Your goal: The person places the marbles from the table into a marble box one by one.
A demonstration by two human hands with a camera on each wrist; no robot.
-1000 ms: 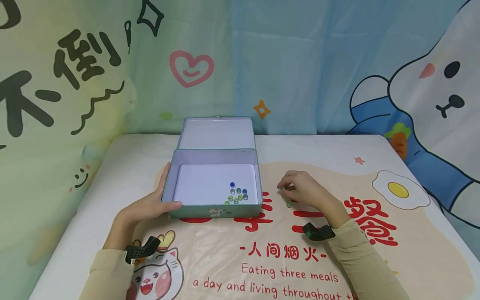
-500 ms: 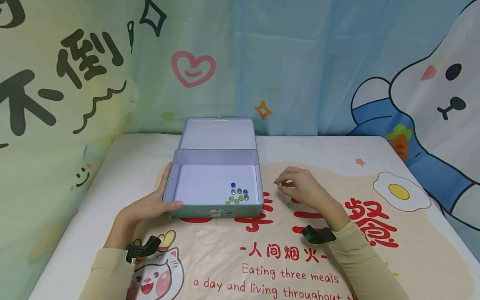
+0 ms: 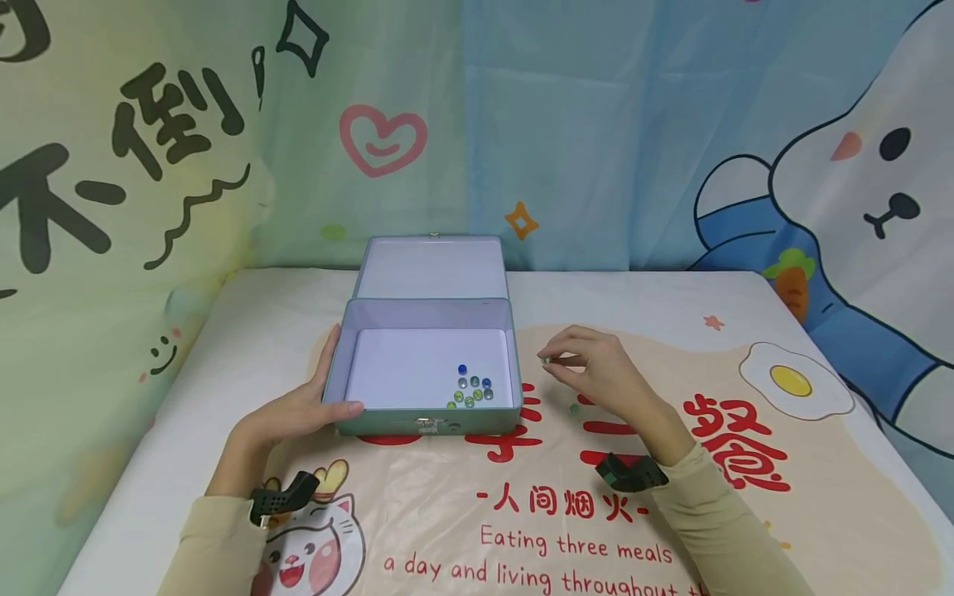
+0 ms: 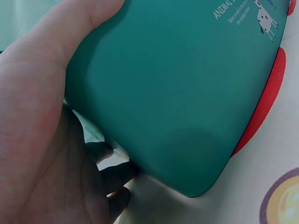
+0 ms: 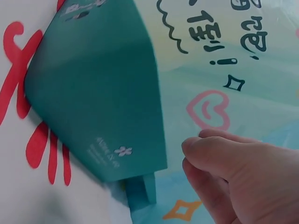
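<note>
An open green tin box (image 3: 402,421) with a pale interior stands on the table, its lid (image 3: 431,269) raised at the back. Several glass marbles (image 3: 478,395), blue, clear and yellow-green, lie in its front right part. My left hand (image 3: 294,407) holds the box's left front corner, with the thumb at the front and fingers along the left side. My right hand (image 3: 607,377) pinches a small marble (image 3: 546,360) above the cloth, just right of the box. In the right wrist view the fingertips hide that marble. Below the right hand, a green marble (image 3: 573,409) lies on the cloth.
A printed tablecloth (image 3: 574,513) with red lettering covers the table. Behind it hangs a patterned curtain (image 3: 551,124), close to the raised lid. A dark wrist camera (image 3: 632,473) sits on the right wrist, another wrist camera (image 3: 286,497) on the left.
My right hand has lifted its marble from the cloth and moved slightly left and up toward the box. My left hand and the box stay where they were.
</note>
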